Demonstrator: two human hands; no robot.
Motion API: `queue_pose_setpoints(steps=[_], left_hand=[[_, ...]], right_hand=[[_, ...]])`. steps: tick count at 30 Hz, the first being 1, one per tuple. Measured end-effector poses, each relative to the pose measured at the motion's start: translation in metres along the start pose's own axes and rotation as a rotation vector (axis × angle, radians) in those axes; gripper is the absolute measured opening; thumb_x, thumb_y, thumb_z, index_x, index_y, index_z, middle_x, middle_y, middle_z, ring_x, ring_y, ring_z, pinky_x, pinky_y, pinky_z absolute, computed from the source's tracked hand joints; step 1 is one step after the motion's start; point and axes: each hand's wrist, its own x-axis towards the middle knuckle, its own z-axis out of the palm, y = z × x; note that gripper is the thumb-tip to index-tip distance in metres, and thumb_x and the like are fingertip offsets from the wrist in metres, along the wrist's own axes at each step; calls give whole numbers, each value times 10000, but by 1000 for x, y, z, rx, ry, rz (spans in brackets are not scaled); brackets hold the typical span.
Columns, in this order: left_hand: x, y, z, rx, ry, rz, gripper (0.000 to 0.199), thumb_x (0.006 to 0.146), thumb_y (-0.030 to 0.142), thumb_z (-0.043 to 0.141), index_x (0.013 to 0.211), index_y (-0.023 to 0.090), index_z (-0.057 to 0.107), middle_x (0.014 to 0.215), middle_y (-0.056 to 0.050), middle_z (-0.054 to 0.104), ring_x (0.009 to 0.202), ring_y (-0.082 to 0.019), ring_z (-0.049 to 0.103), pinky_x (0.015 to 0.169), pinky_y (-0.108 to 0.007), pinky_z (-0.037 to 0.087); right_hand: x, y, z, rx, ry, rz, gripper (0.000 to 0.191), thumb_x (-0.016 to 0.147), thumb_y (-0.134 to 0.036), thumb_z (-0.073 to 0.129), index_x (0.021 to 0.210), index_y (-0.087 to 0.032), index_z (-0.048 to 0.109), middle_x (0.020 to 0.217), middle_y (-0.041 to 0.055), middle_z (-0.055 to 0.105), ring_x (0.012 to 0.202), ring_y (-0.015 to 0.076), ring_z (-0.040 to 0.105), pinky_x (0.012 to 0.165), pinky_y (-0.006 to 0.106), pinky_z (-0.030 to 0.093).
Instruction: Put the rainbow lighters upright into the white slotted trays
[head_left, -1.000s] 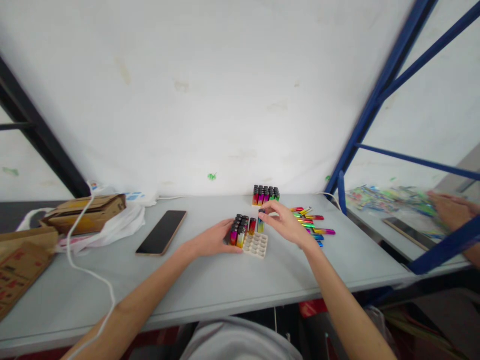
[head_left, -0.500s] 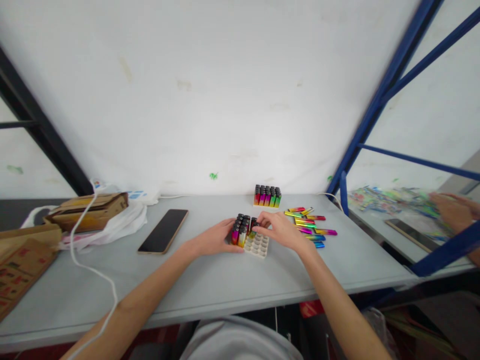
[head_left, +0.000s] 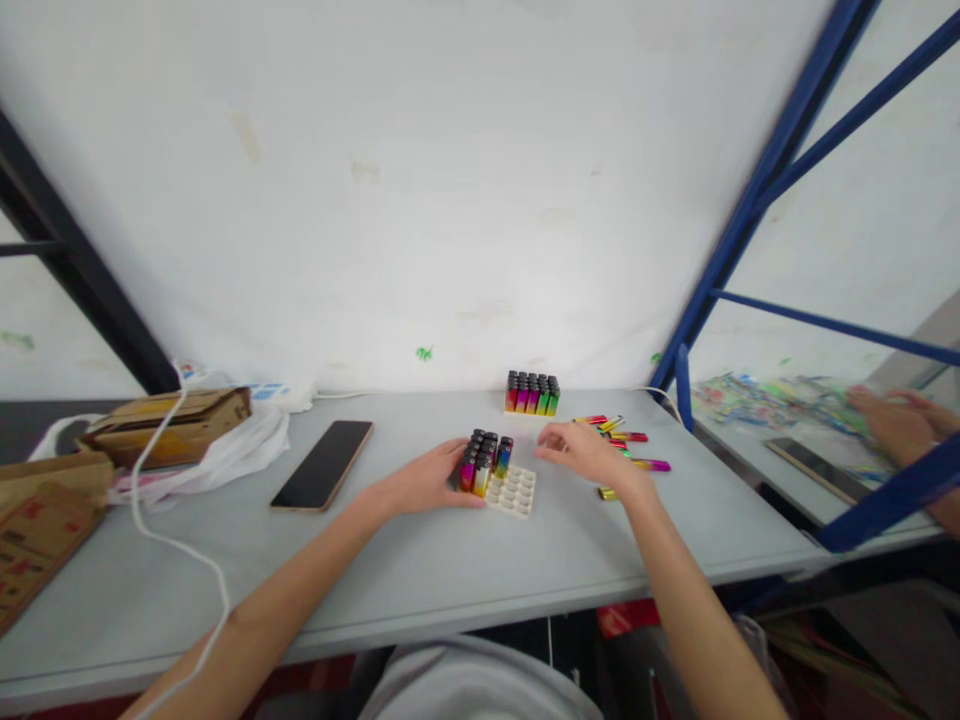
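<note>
My left hand (head_left: pixel 424 480) grips the left side of a white tray (head_left: pixel 517 490) with round-edged slots, thumb in front and fingers behind. Several shiny lighters (head_left: pixel 480 465) with black tops stand upright in its left slots; the slots at the right are bare. A blue-and-yellow lighter (head_left: pixel 503 458) stands just right of that group. To the right of the tray, my right hand (head_left: pixel 589 455) hovers with loosely curled fingers, thumb and fingertips apart, nothing seen in them. Beside and partly under it lie several loose lighters (head_left: pixel 651 465) in metallic colours.
A full tray of lighters (head_left: pixel 531 394) stands at the back by the wall. A phone (head_left: pixel 324 465) lies on the left, near cardboard boxes (head_left: pixel 169 425) and a white cable (head_left: pixel 176 540). Beyond the blue frame (head_left: pixel 720 250), another person's hands (head_left: pixel 896 425) are over small colourful packets.
My right hand has drawn back from the tray to the right, towards the loose lighters. The blue-and-yellow lighter it was touching now stands free in the tray. My left hand stays put.
</note>
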Motion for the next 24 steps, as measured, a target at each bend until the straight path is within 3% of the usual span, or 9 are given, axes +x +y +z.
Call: queue_pose_setpoints(steps=[2,4,9,12,16,21,24], left_hand=[[0,-1,0,4,-2,-7,922,819,682,821,1559,238,497,1651,-126,497,1515,-362,470,1313,-481,313],[0,0,-1,9,-6,-20,936,815,695,816,1560,228,496,1654,-128,492,1517,-363,467,1314,-473,312],[0,1,-1,27,-15,-22,934,816,697,812,1562,229,504,1653,-123,496,1509,-369,479,1316,-459,315],[0,1,-1,25,-13,-25,953,807,711,813,1569,231,500,1659,-120,491,1507,-375,483,1317,-459,314],[0,1,-2,31,-18,-24,968,814,703,814,1581,217,479,1669,-133,475,1526,-367,461,1324,-459,301],[0,0,-1,39,-18,-20,952,828,676,817,1581,209,471,1671,-140,471,1536,-357,447,1327,-467,287],[0,1,-1,38,-13,-16,938,832,658,824,1576,207,475,1663,-142,482,1528,-352,457,1327,-463,284]], right_hand=[[0,20,-8,-154,106,49,170,972,-272,693,1068,-171,790,1120,146,802,1068,296,736,999,409,522],[0,39,-11,-278,138,147,269,1000,-189,614,1207,-115,769,1281,212,755,1224,321,696,1108,432,473],[-1,67,-5,-401,30,302,390,994,-113,585,1364,-80,705,1420,228,693,1335,329,651,1157,409,441],[-2,68,-2,-407,38,311,388,979,-132,632,1356,-85,710,1373,227,720,1298,340,670,1119,420,466],[-1,60,-5,-367,57,247,257,986,-146,619,1182,-129,785,1239,187,782,1180,318,721,1046,389,490],[4,39,-9,-133,257,154,397,1077,-378,488,1307,-155,724,961,110,817,905,276,751,906,377,526],[6,24,-7,17,360,101,414,1041,-462,510,1227,-197,768,972,96,813,900,274,729,890,381,518]])
